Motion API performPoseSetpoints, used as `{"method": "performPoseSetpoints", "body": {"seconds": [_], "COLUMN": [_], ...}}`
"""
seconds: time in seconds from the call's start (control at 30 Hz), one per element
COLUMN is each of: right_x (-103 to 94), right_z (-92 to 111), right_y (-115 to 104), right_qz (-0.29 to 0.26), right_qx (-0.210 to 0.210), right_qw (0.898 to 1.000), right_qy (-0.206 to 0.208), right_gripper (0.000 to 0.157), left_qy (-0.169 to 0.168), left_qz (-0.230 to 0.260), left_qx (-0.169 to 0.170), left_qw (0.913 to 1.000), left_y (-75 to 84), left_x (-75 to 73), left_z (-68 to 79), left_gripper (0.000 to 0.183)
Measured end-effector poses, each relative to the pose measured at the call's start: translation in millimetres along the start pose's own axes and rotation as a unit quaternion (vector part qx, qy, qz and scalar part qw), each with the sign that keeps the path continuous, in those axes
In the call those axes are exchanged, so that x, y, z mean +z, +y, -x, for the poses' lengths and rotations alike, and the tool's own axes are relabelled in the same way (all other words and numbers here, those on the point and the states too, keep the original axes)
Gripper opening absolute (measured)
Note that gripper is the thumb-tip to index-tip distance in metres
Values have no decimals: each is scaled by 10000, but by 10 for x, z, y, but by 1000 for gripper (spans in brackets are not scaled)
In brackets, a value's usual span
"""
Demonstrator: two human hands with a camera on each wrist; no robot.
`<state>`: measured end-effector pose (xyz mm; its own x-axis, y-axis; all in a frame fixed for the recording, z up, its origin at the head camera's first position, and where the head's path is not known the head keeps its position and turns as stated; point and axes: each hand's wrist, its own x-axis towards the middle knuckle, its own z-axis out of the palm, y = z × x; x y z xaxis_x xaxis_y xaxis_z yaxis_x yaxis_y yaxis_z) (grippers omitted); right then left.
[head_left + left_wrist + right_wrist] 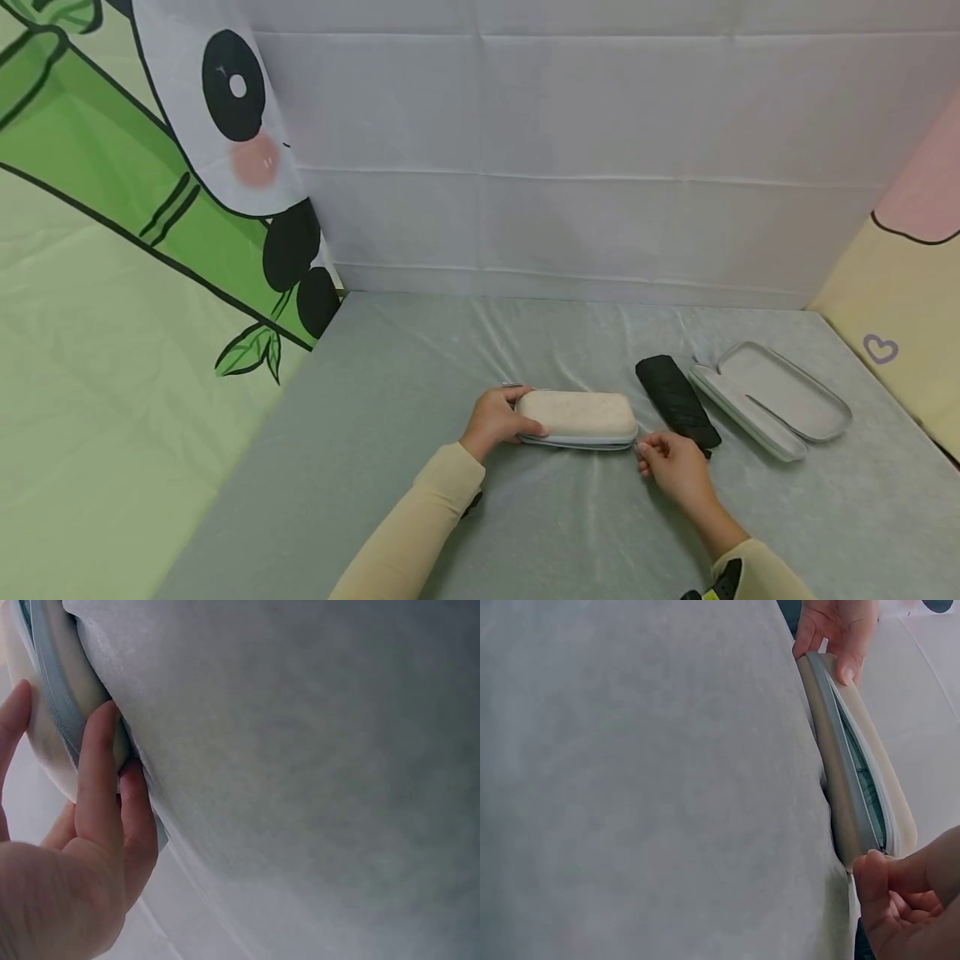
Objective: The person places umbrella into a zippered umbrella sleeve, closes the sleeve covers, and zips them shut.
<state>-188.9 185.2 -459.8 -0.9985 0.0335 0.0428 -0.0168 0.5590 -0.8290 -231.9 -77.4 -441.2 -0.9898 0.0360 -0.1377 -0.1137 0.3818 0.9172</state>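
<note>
A cream zip case [576, 414] with rounded ends lies on the table in the head view. Gripping its left end is my left hand [501, 421], thumb in front and fingers behind. My right hand [673, 468] pinches the zipper pull [881, 850] at the case's right end. In the right wrist view the zipper gapes along the near side, and a teal inside [868, 791] shows through the slit. The left wrist view shows my left fingers [97, 772] against the case's grey zipper band [58, 690]. What the case contains is mostly hidden.
Just right of the case lies a black folded umbrella [677, 402]. Beyond it is a pale grey-green case [750, 412] with its lid [783, 387] folded open. Grey cloth [360, 467] covers the table, and a white cloth wall [570, 167] rises behind it.
</note>
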Motion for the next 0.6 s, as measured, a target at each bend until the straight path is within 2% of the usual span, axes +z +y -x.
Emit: {"method": "performPoseSetpoints", "body": {"seconds": [0.6], "right_x": [33], "right_z": [60], "right_y": [-53], "right_qz": [129], "right_qx": [-214], "right_qw": [9997], "right_qy": [62], "right_gripper": [8], "left_qy": [13], "left_qz": [-65], "left_qx": [60], "left_qw": [10000], "left_y": [-2], "left_x": [-7], "left_z": [11], "left_gripper": [73]}}
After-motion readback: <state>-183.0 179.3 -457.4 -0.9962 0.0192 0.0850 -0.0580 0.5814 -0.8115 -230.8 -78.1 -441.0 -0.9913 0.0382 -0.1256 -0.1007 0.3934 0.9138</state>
